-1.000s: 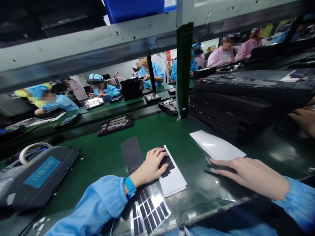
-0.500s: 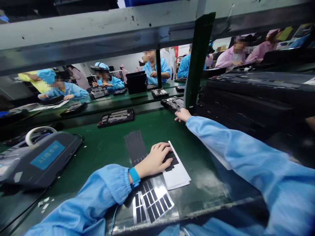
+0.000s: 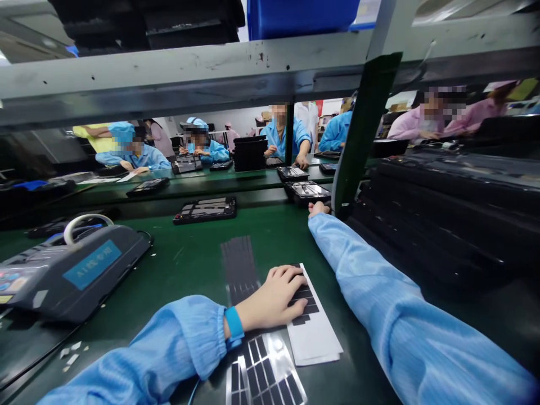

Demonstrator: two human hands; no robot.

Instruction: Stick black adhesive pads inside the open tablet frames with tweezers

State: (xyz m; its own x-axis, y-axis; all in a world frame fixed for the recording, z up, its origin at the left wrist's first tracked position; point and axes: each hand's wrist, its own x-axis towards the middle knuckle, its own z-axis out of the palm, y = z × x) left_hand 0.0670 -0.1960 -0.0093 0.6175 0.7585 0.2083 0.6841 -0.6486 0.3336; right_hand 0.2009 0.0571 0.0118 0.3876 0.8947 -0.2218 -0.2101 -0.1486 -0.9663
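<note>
My left hand [image 3: 276,298] lies fingers-down on a white sheet [image 3: 314,334] carrying a row of black strips. A second sheet of black strips [image 3: 261,374] lies just below my wrist, and a dark strip sheet [image 3: 238,267] lies ahead of it. My right arm in a blue sleeve stretches forward across the green table [image 3: 185,270]. My right hand [image 3: 317,208] reaches a black device tray [image 3: 307,192] at the table's far edge; its fingers are mostly hidden, so I cannot see a grip.
A tall stack of black trays [image 3: 442,214] fills the right side. A dark machine with a blue label [image 3: 71,273] sits at the left. Another black tray [image 3: 205,209] lies on the conveyor behind. A green upright panel [image 3: 363,129] stands beside the stack. Several people work at the far bench.
My right hand left the table's near right and reached forward to the black tray at the far edge. My left hand stayed on the strip sheet. The view shifted slightly.
</note>
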